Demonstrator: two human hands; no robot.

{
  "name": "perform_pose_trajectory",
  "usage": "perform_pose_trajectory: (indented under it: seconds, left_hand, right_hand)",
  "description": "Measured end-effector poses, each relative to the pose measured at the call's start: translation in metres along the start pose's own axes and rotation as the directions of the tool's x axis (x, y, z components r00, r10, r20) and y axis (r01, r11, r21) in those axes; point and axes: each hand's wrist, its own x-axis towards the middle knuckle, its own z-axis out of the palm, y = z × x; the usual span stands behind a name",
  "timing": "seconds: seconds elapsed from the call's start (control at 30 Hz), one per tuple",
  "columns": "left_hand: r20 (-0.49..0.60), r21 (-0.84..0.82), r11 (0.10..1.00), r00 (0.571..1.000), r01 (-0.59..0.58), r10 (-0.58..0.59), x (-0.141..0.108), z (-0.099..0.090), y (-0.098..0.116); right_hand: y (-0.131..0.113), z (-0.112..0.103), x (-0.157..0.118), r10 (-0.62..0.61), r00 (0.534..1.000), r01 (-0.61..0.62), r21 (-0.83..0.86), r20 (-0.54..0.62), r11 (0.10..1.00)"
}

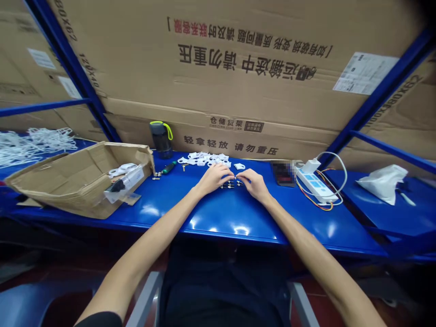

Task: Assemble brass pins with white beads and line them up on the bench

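Over the blue table (204, 213), my left hand (215, 178) and my right hand (254, 183) nearly meet, fingertips closed in a pinch. Whatever they hold is too small to make out. Just under and between the fingers lie several small dark-tipped pieces (230, 185) in short rows, partly covered by the left hand. Behind my left hand spreads a pile of white plastic parts (200, 157), some with ring-shaped ends. A single white part (239, 166) rests apart from the pile, beyond the gap between my hands.
Left stands an open cardboard box (78, 200) holding white parts and a clear packet (126, 184). A green-handled screwdriver (169, 167) and a dark bottle (161, 141) are near it. Rightward lie a phone (284, 175), a power strip (316, 184) with cables, and a white bag (383, 184).
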Motion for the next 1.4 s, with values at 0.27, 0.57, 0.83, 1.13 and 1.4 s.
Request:
perform_pose_trajectory:
  seconds: [0.27, 0.57, 0.83, 1.13, 1.4]
  left_hand:
    - [-0.019, -0.111, 0.994, 1.000, -0.001, -0.002, 0.001, 0.001, 0.000]
    - [-0.011, -0.164, 0.986, 0.999, 0.033, -0.035, 0.001, 0.004, 0.005]
    - [0.041, -0.120, 0.993, 0.999, 0.020, -0.015, 0.000, 0.003, -0.006]
    - [-0.021, 0.193, 0.971, 0.990, 0.140, -0.139, -0.029, -0.035, -0.056]
    - [0.068, 0.293, 0.945, 0.982, 0.147, -0.175, -0.046, -0.048, -0.075]
  right_hand:
    - [-0.010, -0.001, -0.001, 0.052, 0.989, -0.043, 0.075, -0.135, 0.996]
    - [-0.007, -0.001, -0.001, -0.024, 1.000, 0.024, 0.037, 0.001, 0.999]
    - [0.003, -0.005, 0.001, -0.070, 0.994, 0.078, -0.090, 0.083, 0.993]
    - [0.050, -0.038, -0.014, 0.147, 0.987, -0.129, -0.233, 0.061, 0.964]
    - [0.060, -0.040, -0.018, 0.190, 0.966, -0.140, -0.266, 0.173, 0.954]
